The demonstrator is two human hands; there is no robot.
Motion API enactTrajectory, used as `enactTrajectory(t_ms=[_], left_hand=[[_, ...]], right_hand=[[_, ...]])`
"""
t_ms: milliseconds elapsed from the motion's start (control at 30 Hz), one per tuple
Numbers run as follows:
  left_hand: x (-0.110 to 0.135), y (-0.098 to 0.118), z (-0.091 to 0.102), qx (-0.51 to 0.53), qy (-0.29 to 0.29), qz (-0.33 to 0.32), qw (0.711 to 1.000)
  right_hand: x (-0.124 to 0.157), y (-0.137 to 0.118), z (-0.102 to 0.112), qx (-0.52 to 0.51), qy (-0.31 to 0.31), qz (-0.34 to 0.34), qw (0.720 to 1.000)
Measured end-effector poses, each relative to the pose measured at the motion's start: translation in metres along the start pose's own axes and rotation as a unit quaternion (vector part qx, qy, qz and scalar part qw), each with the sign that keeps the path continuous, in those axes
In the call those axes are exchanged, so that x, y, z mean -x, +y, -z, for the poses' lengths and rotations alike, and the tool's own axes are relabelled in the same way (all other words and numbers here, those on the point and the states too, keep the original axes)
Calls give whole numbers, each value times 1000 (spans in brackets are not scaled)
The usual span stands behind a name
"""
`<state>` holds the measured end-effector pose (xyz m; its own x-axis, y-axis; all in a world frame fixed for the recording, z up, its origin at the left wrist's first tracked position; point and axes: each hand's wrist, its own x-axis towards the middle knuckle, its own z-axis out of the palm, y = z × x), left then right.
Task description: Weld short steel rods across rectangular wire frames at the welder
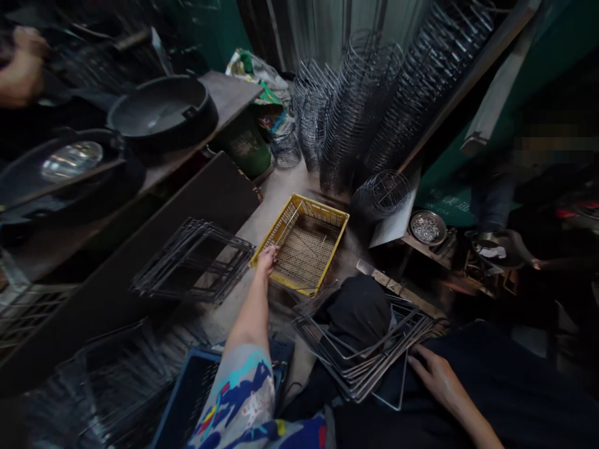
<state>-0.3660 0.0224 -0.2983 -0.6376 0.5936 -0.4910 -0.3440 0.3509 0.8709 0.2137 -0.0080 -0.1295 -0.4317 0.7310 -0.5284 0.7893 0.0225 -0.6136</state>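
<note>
My left hand (267, 259) is stretched forward, fingers closed, at the near left corner of a yellow plastic crate (306, 290). What it grips there is too small to make out. A few thin metal rods lie inside the crate, one of them running away from near my fingers. Around my dark-clothed knee (358, 312) hangs a stack of rectangular wire frames (360, 380). My right hand (435, 374) holds the right edge of that stack, with thumb and fingers at the wire.
More wire frames (191, 262) lean at left beside a dark board (210, 193). Tall stacks of wire rings (346, 112) stand at the back. A bowl of small metal parts (427, 228) sits at right. Dark round pans (159, 106) rest on the left bench; another person's hand (23, 68) is beyond.
</note>
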Motion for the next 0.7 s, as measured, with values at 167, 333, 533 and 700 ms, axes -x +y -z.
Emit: enactTrajectory(t_ms=[167, 333, 533, 700], left_hand=[[-6, -26, -7, -39, 45, 48, 997], [-22, -40, -7, -77, 104, 41, 991], [-40, -57, -3, -137, 136, 12, 981], [-51, -65, -3, -189, 132, -18, 973]], right_hand=[[-7, -2, 1, 11, -11, -9, 1000], [-9, 2, 0, 25, 0, -31, 999], [-10, 1, 2, 16, 6, -40, 999], [-11, 0, 4, 17, 2, -54, 998]])
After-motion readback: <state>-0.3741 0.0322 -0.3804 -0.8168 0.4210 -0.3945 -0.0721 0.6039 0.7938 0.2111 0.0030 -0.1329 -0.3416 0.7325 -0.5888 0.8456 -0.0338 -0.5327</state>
